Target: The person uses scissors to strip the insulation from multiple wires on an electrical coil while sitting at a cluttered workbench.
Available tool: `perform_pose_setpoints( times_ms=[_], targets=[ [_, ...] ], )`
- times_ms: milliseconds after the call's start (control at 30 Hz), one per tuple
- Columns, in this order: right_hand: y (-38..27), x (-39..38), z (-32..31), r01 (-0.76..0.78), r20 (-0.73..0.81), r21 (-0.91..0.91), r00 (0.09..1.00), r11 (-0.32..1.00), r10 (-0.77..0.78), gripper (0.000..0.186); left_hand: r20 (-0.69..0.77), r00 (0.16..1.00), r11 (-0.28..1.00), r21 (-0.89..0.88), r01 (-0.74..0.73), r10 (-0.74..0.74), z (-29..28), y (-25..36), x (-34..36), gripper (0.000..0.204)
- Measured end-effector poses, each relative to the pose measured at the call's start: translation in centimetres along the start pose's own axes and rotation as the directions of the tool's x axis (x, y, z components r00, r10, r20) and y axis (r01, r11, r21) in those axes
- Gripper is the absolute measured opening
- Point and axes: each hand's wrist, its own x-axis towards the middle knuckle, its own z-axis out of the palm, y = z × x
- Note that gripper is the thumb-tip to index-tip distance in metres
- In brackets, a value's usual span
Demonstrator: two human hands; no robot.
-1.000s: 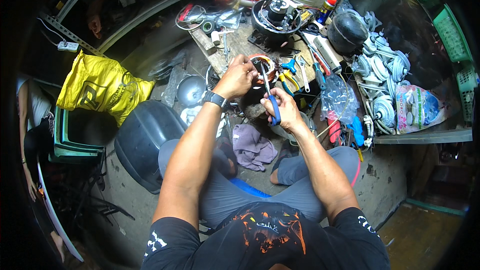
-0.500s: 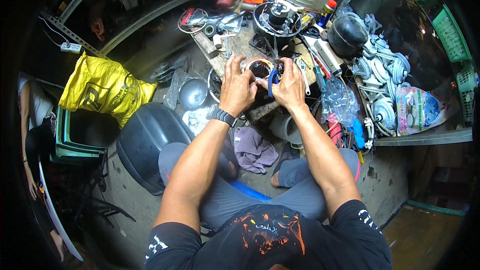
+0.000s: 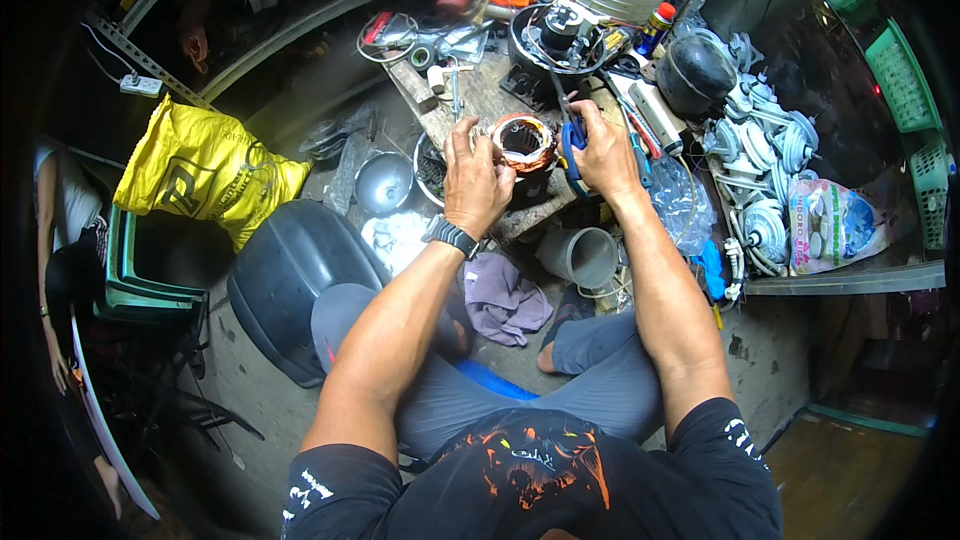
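Note:
A ring-shaped motor stator (image 3: 549, 153) with copper windings and an orange-and-white rim stands upright on the wooden bench top (image 3: 490, 83). My left hand (image 3: 475, 185) grips its left side, with the thumb low against the windings and the other fingers bent beside the rim. To the right of the stator, my right hand (image 3: 607, 157) holds blue-handled scissors (image 3: 570, 137), fingers around the handle loops. Their blades point away from me, toward a black motor housing (image 3: 560, 32) at the back. Whether the blades are parted is too small to tell.
Pliers (image 3: 640, 155) and other tools lie to the right, beside a pile of pale pulley-like parts (image 3: 765, 150). A metal bowl (image 3: 385, 183) sits left of the bench. Nearer me are a grey bucket (image 3: 580, 257), a purple cloth (image 3: 503, 300) and a black plastic shell (image 3: 300, 285).
My right hand has moved right with the scissors, away from the stator, leaving its opening in plain view. My left hand stays at the stator's left side.

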Motion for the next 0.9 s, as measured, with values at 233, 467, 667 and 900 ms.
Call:
perform_pose_setpoints(
  times_ms=[233,467,667,900],
  targets=[
    [-1.9,-2.9,3.1,0.011,-0.211,0.015,0.977,1.0,-0.008,0.073,0.013,0.979,0.964,-0.172,0.202,-0.203,1.7,0.0,-0.2,0.032],
    [-1.3,-1.9,4.0,-0.113,-0.133,0.059,0.984,0.992,0.12,0.051,-0.022,0.991,0.977,-0.171,0.126,-0.132,2.3,-1.2,-0.6,0.024],
    [-0.1,-0.8,1.5,-0.207,0.031,0.108,0.978,0.972,0.205,0.048,0.078,0.992,0.988,-0.113,0.104,-0.096,0.6,-0.3,0.4,0.026],
    [1.6,-0.9,2.1,-0.465,0.194,0.363,0.885,0.807,0.423,0.053,0.119,0.943,0.937,0.129,-0.324,0.31,2.0,2.2,2.4,0.019]
  ],
)
